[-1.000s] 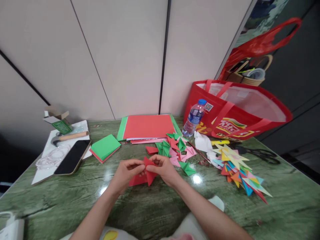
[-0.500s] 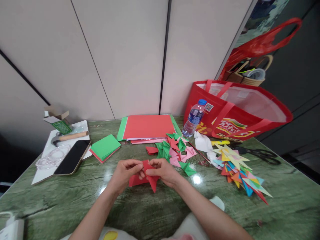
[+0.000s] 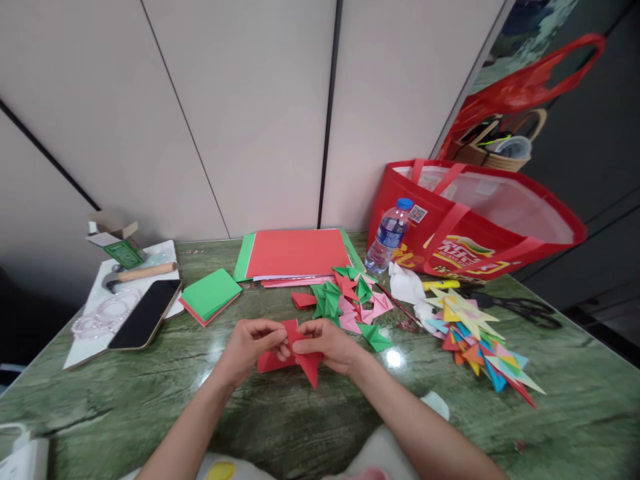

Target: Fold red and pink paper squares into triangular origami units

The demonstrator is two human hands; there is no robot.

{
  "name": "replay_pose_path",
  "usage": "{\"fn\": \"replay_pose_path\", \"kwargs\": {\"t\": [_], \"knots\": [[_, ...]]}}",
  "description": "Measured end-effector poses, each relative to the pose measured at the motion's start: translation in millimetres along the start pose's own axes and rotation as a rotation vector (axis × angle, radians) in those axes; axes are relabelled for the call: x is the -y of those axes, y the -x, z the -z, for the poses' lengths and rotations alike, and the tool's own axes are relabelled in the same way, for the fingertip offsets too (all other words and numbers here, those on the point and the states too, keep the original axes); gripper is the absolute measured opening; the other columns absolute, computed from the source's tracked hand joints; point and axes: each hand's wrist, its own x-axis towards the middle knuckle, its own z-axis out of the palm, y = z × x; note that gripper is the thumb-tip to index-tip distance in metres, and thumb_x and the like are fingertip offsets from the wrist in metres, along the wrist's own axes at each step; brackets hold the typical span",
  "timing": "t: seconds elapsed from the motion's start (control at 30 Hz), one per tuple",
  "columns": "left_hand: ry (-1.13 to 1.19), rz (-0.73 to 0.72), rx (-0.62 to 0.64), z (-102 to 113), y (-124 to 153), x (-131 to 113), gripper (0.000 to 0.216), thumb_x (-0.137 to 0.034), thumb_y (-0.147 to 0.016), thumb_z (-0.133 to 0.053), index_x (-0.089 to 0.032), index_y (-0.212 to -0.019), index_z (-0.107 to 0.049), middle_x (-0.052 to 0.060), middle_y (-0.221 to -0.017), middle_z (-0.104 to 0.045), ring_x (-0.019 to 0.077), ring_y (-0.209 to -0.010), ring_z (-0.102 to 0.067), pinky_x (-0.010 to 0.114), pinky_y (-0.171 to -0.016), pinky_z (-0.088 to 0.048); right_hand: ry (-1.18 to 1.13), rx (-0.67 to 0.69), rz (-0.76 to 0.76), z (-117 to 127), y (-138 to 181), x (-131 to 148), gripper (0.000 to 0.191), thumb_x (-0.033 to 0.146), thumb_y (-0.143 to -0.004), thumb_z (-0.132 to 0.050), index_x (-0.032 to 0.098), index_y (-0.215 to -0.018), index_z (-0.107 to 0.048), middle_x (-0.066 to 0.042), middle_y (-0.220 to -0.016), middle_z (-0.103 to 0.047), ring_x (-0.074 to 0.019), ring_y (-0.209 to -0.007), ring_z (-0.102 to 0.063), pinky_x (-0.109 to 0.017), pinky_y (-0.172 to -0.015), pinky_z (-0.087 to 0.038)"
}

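1. Nearest, two bare forearms reach in from the bottom edge over the green marble table point(image 3: 150, 393).
2. Left hand point(image 3: 247, 348) and right hand point(image 3: 327, 345) both pinch one folded red paper piece point(image 3: 295, 353), held just above the table at centre, its point aiming down toward the viewer.
3. Just beyond the hands: a loose heap of small folded paper units point(image 3: 350, 303) in green, pink and red; too jumbled to count. One red unit point(image 3: 303, 300) lies apart on the heap's left.
4. Right of that: one spiky multicolour paper assembly point(image 3: 475, 340), with one yellow marker point(image 3: 440, 285) and crumpled white paper point(image 3: 406, 283) behind it.
5. Left side: one small stack of green squares point(image 3: 210, 293) over red ones; one dark phone point(image 3: 146, 315), screen off, lying on a white tray point(image 3: 80, 347); one wooden-handled hammer point(image 3: 140, 273); one open small carton with a green label point(image 3: 116, 241), text unreadable.
6. Middle rear: one stack of large red and green sheets point(image 3: 295, 253).
7. One water bottle point(image 3: 389, 237), blue cap, blue label, print too small to read.
8. One big red tote bag point(image 3: 475, 227) with a QR tag and a yellow-red logo, lettering not legible.
9. One pair of black scissors point(image 3: 525, 308) at the right.
10. Farthest: one red plastic bag point(image 3: 520, 87) over one woven basket point(image 3: 505, 150).
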Motion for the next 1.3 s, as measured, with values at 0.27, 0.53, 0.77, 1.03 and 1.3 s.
{"fn": "replay_pose_path", "kwargs": {"t": [0.27,0.53,0.77,1.03,1.3], "knots": [[-0.036,-0.002,-0.009,-1.8,1.5,-1.5,0.014,-0.024,-0.066,-0.066,-0.010,-0.061,-0.064,0.004,-0.053,-0.065,0.0138,-0.049,-0.060,0.023,-0.051,-0.048,0.028,-0.057,-0.054,0.0,-0.5,-0.7,0.028,0.019,-0.043,-0.079,0.011,-0.064,-0.063,0.003,-0.057,-0.061,-0.0059,-0.050,-0.052,-0.020,-0.053,-0.036],[0.007,0.023,-0.027,2.1,0.6,1.2,0.015,-0.025,-0.069,-0.064,-0.010,-0.068,-0.065,0.005,-0.058,-0.067,0.0134,-0.052,-0.060,0.024,-0.055,-0.048,0.001,-0.014,-0.048,1.6,-1.5,-2.0,0.026,0.021,-0.046,-0.078,0.011,-0.066,-0.064,0.003,-0.059,-0.061,-0.0055,-0.049,-0.050,-0.019,-0.051,-0.034],[0.072,0.056,0.000,0.5,0.8,-2.2,0.015,-0.025,-0.065,-0.068,-0.010,-0.065,-0.064,0.004,-0.055,-0.066,0.0134,-0.051,-0.060,0.023,-0.054,-0.047,-0.041,0.092,-0.065,4.2,-1.6,-3.9,0.023,0.021,-0.052,-0.076,0.010,-0.067,-0.064,0.000,-0.062,-0.062,-0.0069,-0.052,-0.054,-0.021,-0.054,-0.038],[0.172,0.103,0.063,2.3,0.9,1.4,0.015,-0.022,-0.062,-0.071,-0.010,-0.066,-0.062,0.003,-0.053,-0.065,0.0131,-0.050,-0.060,0.022,-0.052,-0.046,-0.092,0.170,-0.127,3.2,-1.1,-4.1,0.022,0.019,-0.053,-0.076,0.009,-0.069,-0.064,0.000,-0.065,-0.064,-0.0063,-0.053,-0.056,-0.018,-0.053,-0.040],[0.154,0.112,0.127,2.2,1.9,0.5,0.016,-0.022,-0.062,-0.071,-0.010,-0.065,-0.062,0.004,-0.053,-0.065,0.0130,-0.050,-0.060,0.021,-0.051,-0.045,-0.099,0.248,-0.207,3.9,-0.2,-2.9,0.024,0.021,-0.050,-0.077,0.009,-0.065,-0.062,0.002,-0.054,-0.062,-0.0051,-0.043,-0.054,-0.016,-0.045,-0.040]]}}
